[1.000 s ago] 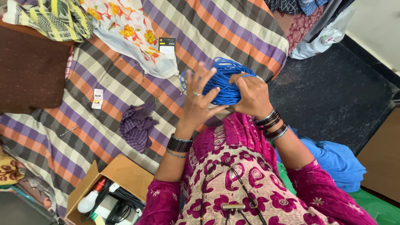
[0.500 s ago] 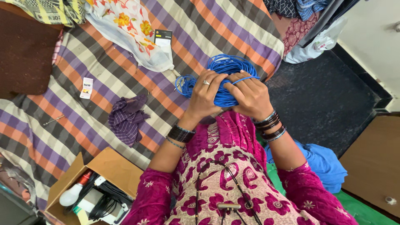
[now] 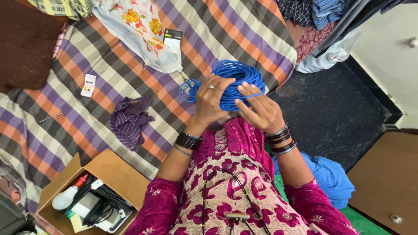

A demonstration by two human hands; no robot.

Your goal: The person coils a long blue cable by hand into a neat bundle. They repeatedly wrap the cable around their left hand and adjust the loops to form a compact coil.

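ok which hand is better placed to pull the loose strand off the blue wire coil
Right, probably. The right hand has a strand hooked over its fingers, while the left hand is wrapped around the blue wire coil, steadying it.

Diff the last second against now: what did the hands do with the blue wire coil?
The left hand, open with fingers spread a second ago, closed onto the blue wire coil and grips it now. The right hand, which was clamped on the coil, has opened; its fingers lie straighter against the coil with a strand across them. The coil stayed raised over the striped bedsheet; the cardboard box and purple cloth lie as before.
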